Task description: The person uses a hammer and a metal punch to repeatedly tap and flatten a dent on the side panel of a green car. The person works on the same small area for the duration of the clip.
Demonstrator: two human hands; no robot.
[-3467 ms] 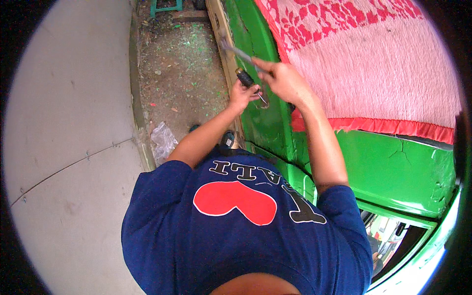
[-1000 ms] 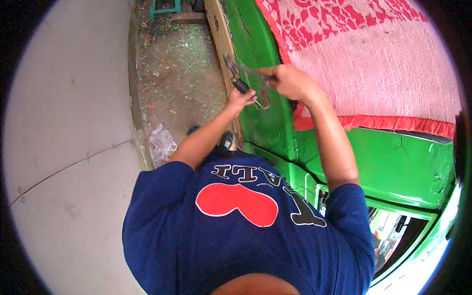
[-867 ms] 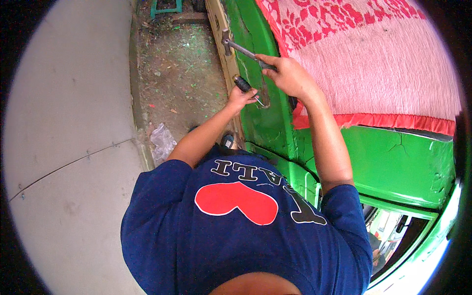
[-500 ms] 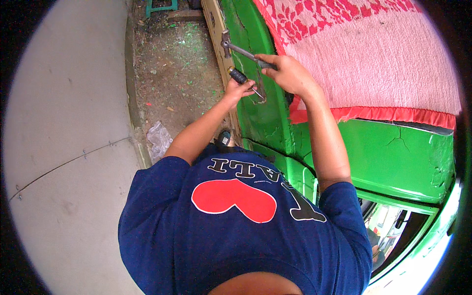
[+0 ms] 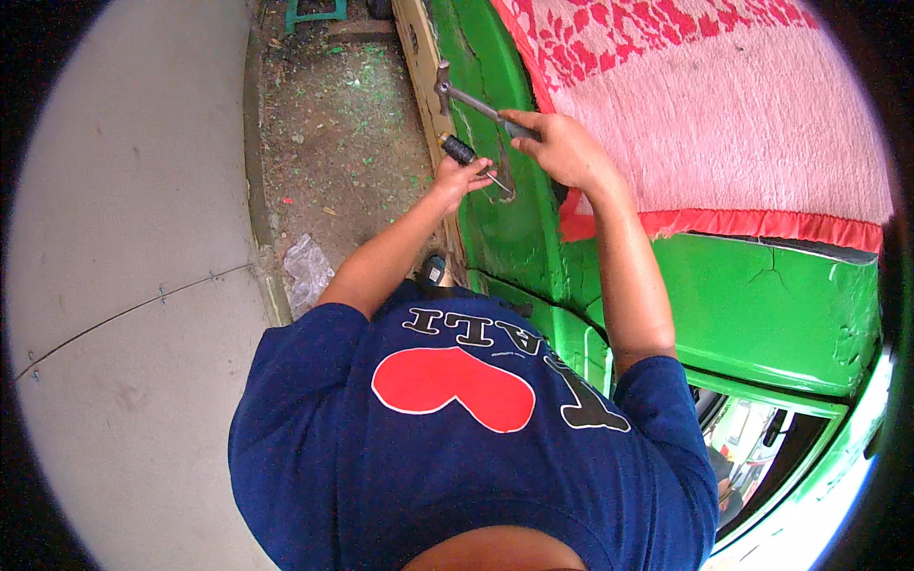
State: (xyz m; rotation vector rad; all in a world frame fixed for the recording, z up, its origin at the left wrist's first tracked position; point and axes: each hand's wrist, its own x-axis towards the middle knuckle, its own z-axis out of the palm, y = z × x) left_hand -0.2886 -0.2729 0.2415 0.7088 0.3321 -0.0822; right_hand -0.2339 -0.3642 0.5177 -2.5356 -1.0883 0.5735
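My left hand is closed round a screwdriver with a black handle and a yellowish end. Its metal shaft slants down to the right, and the tip meets a cracked, chipped patch on the green vehicle body. In my right hand is a hammer, gripped by its dark handle. The hammer's metal head is up and to the left, a short way beyond the screwdriver's end and apart from it.
A pink and red cloth covers part of the green body on the right. Along the left runs a grey wall. Between them, the dirt ground holds debris, a clear plastic bag and, farther off, a green stool-like frame.
The hammer head has shifted slightly down and to the right, and its tilt differs a little. The screwdriver's handle has dropped slightly, while its tip stays at the chipped patch.
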